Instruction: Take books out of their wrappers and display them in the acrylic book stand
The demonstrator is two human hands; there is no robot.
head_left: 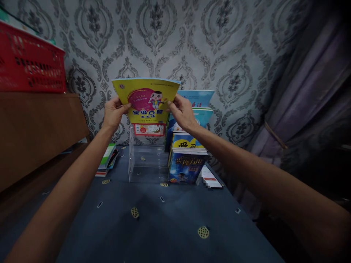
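A yellow workbook [146,98] with a cartoon child on its cover is held upright between my hands. My left hand [113,114] grips its left edge, thumb on the front. At the opposite edge, my right hand [183,110] pinches it the same way. The workbook is above the left part of a clear acrylic book rack [131,157]; whether it touches the rack I cannot tell. The rack's right part holds stepped rows of books, with a dark blue book [186,170] in front, a yellow one [182,141] behind it and light blue ones [204,116] at the back.
Left of the rack lies a stack of books [107,160]. A phone [211,178] rests to the right of it on the dark blue patterned cloth [153,233]. A red basket [33,62] stands on a wooden cabinet [41,131] at left. A curtain [296,95] hangs at right.
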